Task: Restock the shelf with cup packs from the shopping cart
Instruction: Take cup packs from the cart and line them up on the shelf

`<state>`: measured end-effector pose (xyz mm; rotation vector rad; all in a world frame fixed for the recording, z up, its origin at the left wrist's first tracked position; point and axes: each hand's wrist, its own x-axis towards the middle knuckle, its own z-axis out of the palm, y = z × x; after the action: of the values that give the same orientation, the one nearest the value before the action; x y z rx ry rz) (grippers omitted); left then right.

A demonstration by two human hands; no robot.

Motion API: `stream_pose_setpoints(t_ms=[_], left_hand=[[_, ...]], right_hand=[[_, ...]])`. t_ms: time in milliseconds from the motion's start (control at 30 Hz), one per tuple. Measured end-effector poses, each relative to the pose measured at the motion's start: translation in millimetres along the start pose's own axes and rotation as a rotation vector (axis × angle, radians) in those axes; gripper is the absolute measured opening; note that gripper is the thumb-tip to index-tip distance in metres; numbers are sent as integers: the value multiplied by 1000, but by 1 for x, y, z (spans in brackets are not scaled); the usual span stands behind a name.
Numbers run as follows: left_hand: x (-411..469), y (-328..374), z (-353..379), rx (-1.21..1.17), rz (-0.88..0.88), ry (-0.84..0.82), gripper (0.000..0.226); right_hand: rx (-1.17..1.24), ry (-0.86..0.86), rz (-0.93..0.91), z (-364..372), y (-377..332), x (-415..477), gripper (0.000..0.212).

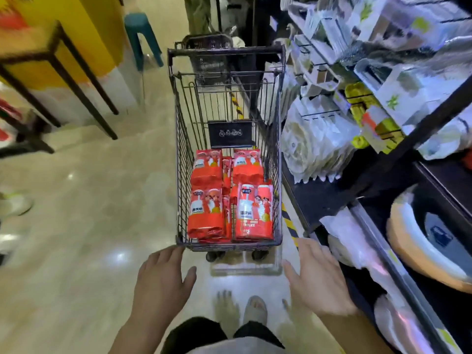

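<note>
Left hand [163,279] and right hand [316,279] apart, fingers spread and holding nothing, fingertips just short of the shopping cart [229,247], red cup packs [229,198] lying in its basket, shelf [383,159] of packaged goods at right, teal stool [143,37] beyond.

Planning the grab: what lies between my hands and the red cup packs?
Only the cart's near wire wall separates both hands from the packs, per the head view.

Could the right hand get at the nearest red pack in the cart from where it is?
Probably yes. The right hand is open and empty by the cart's near rim, the cart is open-topped, and the nearest pack lies on top, uncovered.
</note>
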<state>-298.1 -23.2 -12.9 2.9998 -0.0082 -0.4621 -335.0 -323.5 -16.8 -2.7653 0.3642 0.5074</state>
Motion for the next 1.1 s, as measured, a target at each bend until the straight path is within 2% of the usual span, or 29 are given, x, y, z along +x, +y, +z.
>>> stream_pose_setpoints(t_ms=[133,300,433,567,767,867,967,1100], left_hand=[[65,1,3,-23,46,-27,54],[155,-1,21,-26,-7,-139,53],[215,-4,47,-115,-21,-243,60],[256,-3,74,-130,-31,-331,65],[300,7,121,-206,-203,-444,68],[315,13,144,-250,-348,-469,80],[325,19,165,-235,-445,-513,96],[329,29,184,-239,-573,-472,113]], right_hand=[[17,-38,27,2,-34,48,57],[76,-22,129,21,-69,108,43],[93,-97,268,42,-85,161,69],[177,-137,387,64,-87,208,80],[282,-191,551,111,-68,270,92],[335,-243,638,136,-59,288,93],[351,-237,650,156,-52,294,99],[327,-201,654,171,-54,294,110]])
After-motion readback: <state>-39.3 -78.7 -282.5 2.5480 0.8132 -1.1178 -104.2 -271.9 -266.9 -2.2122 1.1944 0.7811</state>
